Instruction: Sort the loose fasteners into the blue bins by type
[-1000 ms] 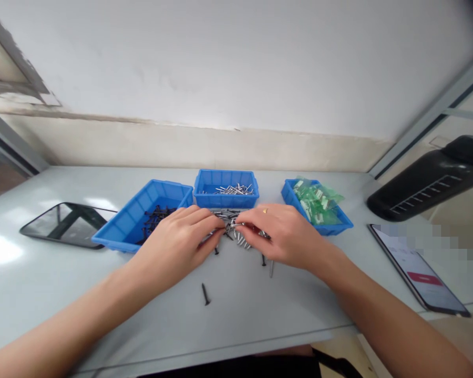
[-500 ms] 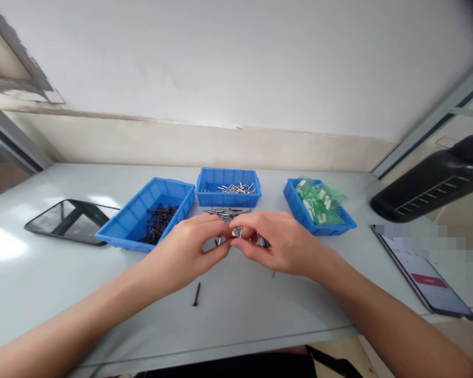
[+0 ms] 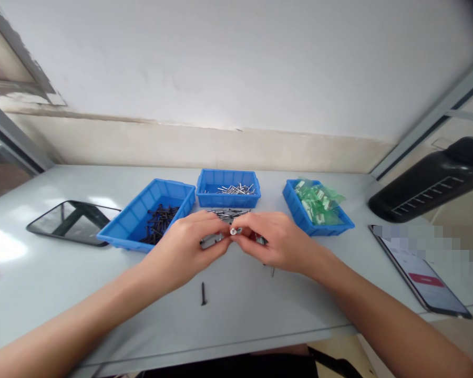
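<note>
My left hand (image 3: 195, 239) and my right hand (image 3: 274, 236) meet fingertip to fingertip over the middle of the table. Both pinch a small silver nail (image 3: 233, 231), its round head facing me and the rest mostly hidden by fingers. Under and behind my hands lies a heap of silver nails (image 3: 228, 213), partly covered. A black screw (image 3: 203, 294) lies alone on the table in front of my left hand. The tip of another metal piece (image 3: 272, 272) shows below my right hand.
Behind my left hand stands a blue bin (image 3: 122, 223) of black screws; a blue bin (image 3: 226, 201) of silver nails is at the back. Right, a blue bin (image 3: 327, 230) holds green plastic packets (image 3: 319, 202). A black bottle (image 3: 421, 184), phone (image 3: 421, 273) and black-framed panel (image 3: 69, 223) flank them.
The round head of the silver nail now shows plainly between my fingertips. On the table, the black screw points at a slightly different angle, a little further right. Both hands stay nearly in place.
</note>
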Demonstrator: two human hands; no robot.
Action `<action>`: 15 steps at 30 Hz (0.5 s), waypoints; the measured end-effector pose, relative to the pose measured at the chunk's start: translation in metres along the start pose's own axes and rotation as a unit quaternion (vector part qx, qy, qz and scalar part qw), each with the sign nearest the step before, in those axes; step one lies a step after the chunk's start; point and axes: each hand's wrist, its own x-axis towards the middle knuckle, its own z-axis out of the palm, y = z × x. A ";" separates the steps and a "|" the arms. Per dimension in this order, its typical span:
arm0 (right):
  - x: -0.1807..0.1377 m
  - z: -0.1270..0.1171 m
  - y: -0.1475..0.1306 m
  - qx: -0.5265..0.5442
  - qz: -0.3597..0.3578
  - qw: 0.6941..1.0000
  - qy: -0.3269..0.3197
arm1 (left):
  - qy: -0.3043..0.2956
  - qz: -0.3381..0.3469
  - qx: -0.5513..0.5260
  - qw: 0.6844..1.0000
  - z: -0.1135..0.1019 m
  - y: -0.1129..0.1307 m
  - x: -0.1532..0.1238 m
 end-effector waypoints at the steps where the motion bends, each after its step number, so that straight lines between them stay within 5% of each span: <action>1: 0.000 0.000 -0.001 0.004 0.002 1.000 0.000 | 0.000 0.002 0.002 1.000 0.000 0.000 0.000; 10: 0.000 -0.004 0.003 -0.046 0.024 0.998 -0.018 | 0.012 -0.022 0.030 0.999 -0.003 0.001 -0.002; 15: 0.002 -0.007 0.008 -0.123 0.090 0.984 -0.090 | 0.047 0.005 0.061 0.997 -0.005 0.004 -0.003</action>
